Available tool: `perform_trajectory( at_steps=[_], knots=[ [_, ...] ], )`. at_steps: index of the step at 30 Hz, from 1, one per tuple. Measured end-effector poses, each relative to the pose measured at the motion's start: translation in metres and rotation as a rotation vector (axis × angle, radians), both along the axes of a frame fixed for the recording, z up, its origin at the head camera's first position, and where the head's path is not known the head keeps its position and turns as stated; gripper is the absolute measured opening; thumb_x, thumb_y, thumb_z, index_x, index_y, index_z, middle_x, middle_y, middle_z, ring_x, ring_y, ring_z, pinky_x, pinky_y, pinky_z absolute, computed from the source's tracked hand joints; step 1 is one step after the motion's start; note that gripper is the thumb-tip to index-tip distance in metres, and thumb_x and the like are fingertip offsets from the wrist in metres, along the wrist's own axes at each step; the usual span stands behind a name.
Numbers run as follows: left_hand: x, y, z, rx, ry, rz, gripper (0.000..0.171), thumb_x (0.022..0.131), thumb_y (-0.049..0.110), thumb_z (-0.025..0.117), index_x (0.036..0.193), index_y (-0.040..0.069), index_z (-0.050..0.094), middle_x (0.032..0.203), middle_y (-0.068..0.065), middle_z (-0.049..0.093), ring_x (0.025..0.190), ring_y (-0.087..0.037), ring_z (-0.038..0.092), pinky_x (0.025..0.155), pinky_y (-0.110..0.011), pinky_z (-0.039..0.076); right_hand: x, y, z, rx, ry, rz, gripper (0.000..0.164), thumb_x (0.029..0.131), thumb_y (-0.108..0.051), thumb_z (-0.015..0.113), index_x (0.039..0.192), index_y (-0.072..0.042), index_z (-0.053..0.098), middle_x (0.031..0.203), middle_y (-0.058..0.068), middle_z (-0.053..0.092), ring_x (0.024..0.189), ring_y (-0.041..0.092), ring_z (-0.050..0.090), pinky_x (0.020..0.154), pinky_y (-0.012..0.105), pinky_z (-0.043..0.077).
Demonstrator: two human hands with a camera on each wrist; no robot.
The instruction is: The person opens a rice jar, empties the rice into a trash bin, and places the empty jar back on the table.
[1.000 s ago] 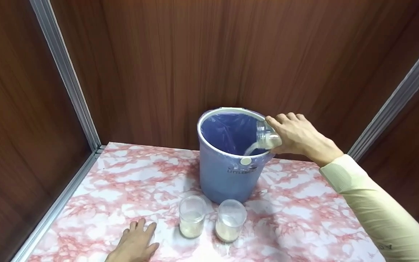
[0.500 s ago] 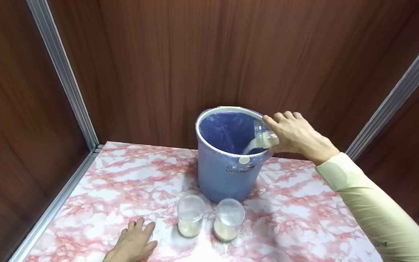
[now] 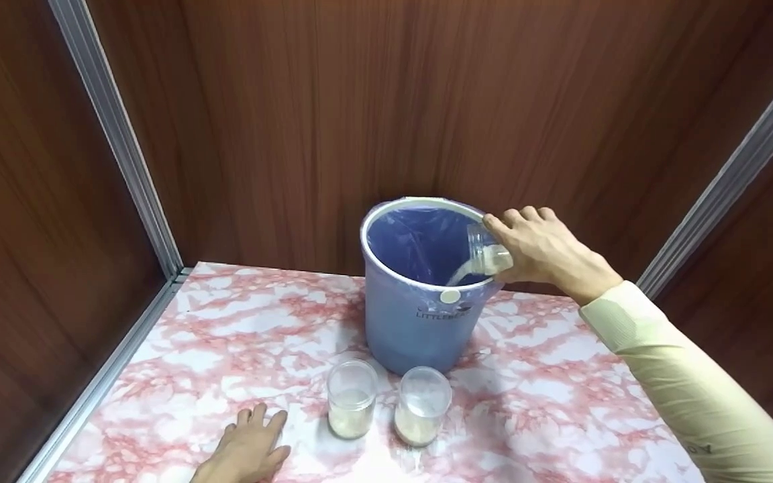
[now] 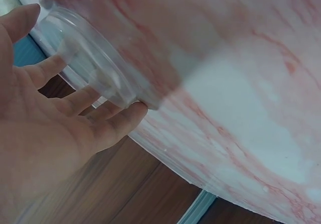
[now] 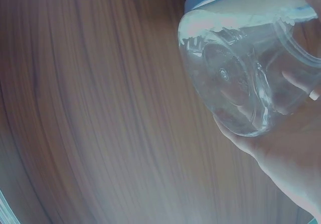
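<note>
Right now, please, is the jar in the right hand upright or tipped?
Tipped: the jar slants over the bucket, pale contents streaming out.

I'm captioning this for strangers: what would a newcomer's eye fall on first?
Probably the blue bucket, standing on the pink-and-white marbled tabletop. At its right rim, the right hand tips a clear jar, and a pale stream falls inside. In front of the bucket, two clear containers stand side by side, partly filled.

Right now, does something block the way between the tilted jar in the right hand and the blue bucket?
Nothing visible does. The right hand holds the clear jar tilted over the blue bucket; a pale stream falls inside. Two upright jars stand in front, outside this path.
</note>
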State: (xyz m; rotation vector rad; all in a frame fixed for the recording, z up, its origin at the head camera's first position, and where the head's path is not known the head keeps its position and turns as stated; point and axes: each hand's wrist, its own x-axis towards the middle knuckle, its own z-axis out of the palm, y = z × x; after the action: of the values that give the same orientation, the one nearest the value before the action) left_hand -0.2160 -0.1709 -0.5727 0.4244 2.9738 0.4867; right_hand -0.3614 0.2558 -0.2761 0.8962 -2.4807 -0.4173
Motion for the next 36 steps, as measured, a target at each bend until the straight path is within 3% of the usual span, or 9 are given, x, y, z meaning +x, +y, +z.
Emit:
perform_trajectory(
  at_steps=[11, 18, 27, 36],
  knots=[
    [0.003, -0.002, 0.001, 0.017, -0.009, -0.026, 0.049, 0.086, 0.035, 0.062, 0.124, 0.007, 0.050, 0.120, -0.022, 0.046, 0.100, -0.039, 0.046, 0.072, -0.057, 0.045, 0.001, 0.000, -0.005, 0.020, 0.005, -0.004, 0.081, 0.052, -0.047, 0.083, 0.116, -0.012, 0.048, 0.094, 0.014, 0.057, 0.088, 0.038, 0.055, 0.074, 0.052, 0.042],
    [0.001, 0.002, -0.002, -0.018, 0.077, -0.051, 0.044, 0.087, 0.034, 0.060, 0.120, 0.005, 0.054, 0.108, -0.017, 0.050, 0.087, -0.029, 0.046, 0.066, -0.050, 0.046, 0.002, 0.002, -0.002, 0.038, 0.002, -0.014, 0.082, 0.051, -0.047, 0.084, 0.116, -0.013, 0.048, 0.095, 0.014, 0.057, 0.087, 0.039, 0.055, 0.073, 0.052, 0.042],
    [-0.005, 0.004, 0.002, -0.013, 0.073, -0.037, 0.042, 0.087, 0.034, 0.060, 0.118, 0.007, 0.055, 0.104, -0.012, 0.048, 0.087, -0.027, 0.045, 0.068, -0.049, 0.046, 0.002, 0.002, 0.006, 0.050, 0.060, 0.027, 0.078, 0.050, -0.046, 0.084, 0.109, -0.011, 0.049, 0.088, 0.015, 0.056, 0.081, 0.039, 0.055, 0.067, 0.049, 0.041],
    [-0.008, 0.004, 0.005, -0.059, 0.103, 0.004, 0.038, 0.086, 0.035, 0.062, 0.110, 0.006, 0.057, 0.095, -0.010, 0.048, 0.082, -0.026, 0.045, 0.063, -0.043, 0.044, 0.001, -0.009, 0.009, 0.081, 0.019, -0.018, 0.087, 0.050, -0.052, 0.084, 0.118, -0.011, 0.048, 0.097, 0.017, 0.058, 0.087, 0.039, 0.054, 0.074, 0.053, 0.040]
  ],
)
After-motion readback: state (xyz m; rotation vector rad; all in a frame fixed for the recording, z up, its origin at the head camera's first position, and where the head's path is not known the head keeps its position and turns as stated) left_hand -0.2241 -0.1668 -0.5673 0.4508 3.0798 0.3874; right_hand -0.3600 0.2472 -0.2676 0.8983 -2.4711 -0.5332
